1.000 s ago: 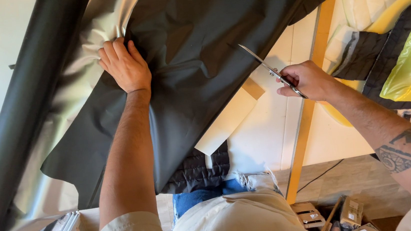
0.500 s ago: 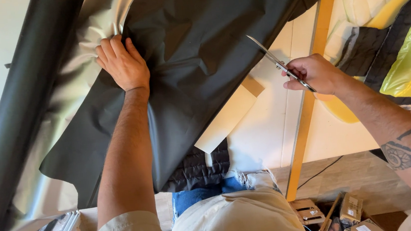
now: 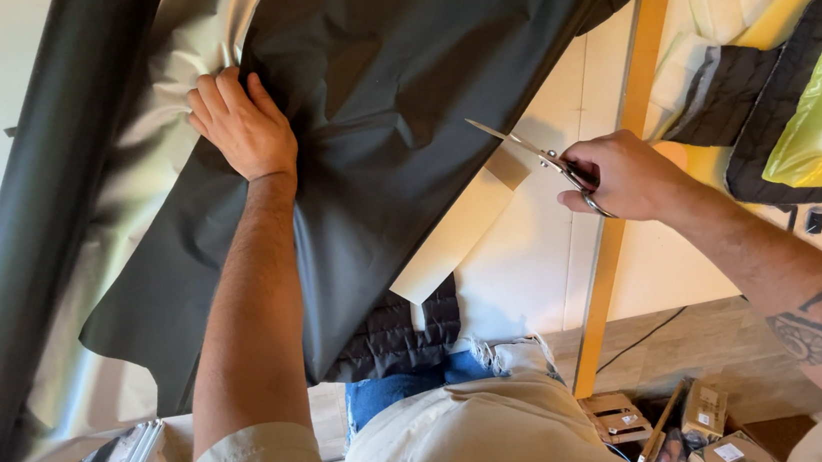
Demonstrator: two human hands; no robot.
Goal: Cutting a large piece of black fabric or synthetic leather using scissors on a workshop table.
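Dark grey coated fabric [image 3: 418, 90], one sheet, draped across the pale worktable [image 3: 555, 267] in the head view, long cut edge running from upper right down to lower left. Left hand [image 3: 240, 127] pressed flat and splayed on the sheet near the roll [image 3: 41, 247], gripping nothing, pinning only. Right hand [image 3: 627, 178] closed through the handles of one pair of scissors [image 3: 534, 154], blades nearly together, tips pointing up-left and just short of the fabric edge. Sheet up-left of the blades; right hand nearer that edge. Two hands, one roll, one hi-vis garment [image 3: 821, 111] at right.
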